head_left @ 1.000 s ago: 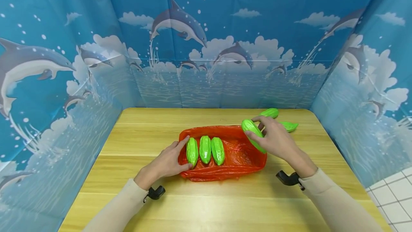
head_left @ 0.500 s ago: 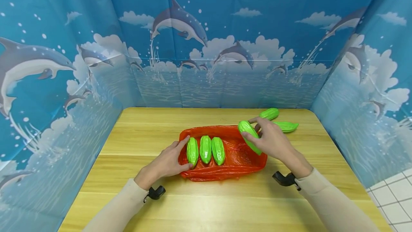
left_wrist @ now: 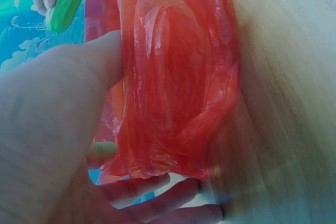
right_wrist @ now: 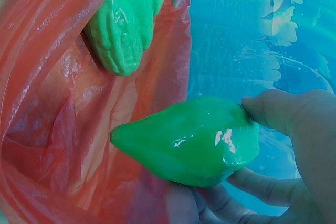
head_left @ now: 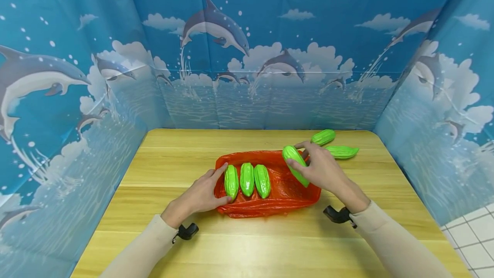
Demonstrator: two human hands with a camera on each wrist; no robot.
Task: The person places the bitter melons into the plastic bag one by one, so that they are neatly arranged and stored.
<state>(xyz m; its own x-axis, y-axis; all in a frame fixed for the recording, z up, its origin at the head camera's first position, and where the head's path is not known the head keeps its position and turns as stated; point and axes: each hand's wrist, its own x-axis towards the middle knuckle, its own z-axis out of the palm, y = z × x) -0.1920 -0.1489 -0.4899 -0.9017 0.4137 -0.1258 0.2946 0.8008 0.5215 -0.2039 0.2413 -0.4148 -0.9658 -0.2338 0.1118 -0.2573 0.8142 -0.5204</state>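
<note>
My right hand [head_left: 322, 167] pinches a green ridged gourd [head_left: 295, 164] between thumb and fingers. It hangs tilted over the right part of an open red plastic bag [head_left: 266, 206]; in the right wrist view its tapered end [right_wrist: 131, 135] points toward the bag's inside. Three similar gourds [head_left: 247, 179] lie side by side in the bag's left half. My left hand [head_left: 200, 192] grips the bag's left end. In the left wrist view its thumb [left_wrist: 107, 59] reaches over the rim, while other fingers [left_wrist: 178, 198] lie along the outside.
Two more green gourds [head_left: 341, 152] lie on the wooden table [head_left: 239, 248] behind my right hand, near the back right. A blue dolphin-print curtain [head_left: 262, 102] stands along the table's back and both sides.
My right hand has moved a little left with the gourd, farther over the bag. The left hand and the three gourds in the bag stay in place.
</note>
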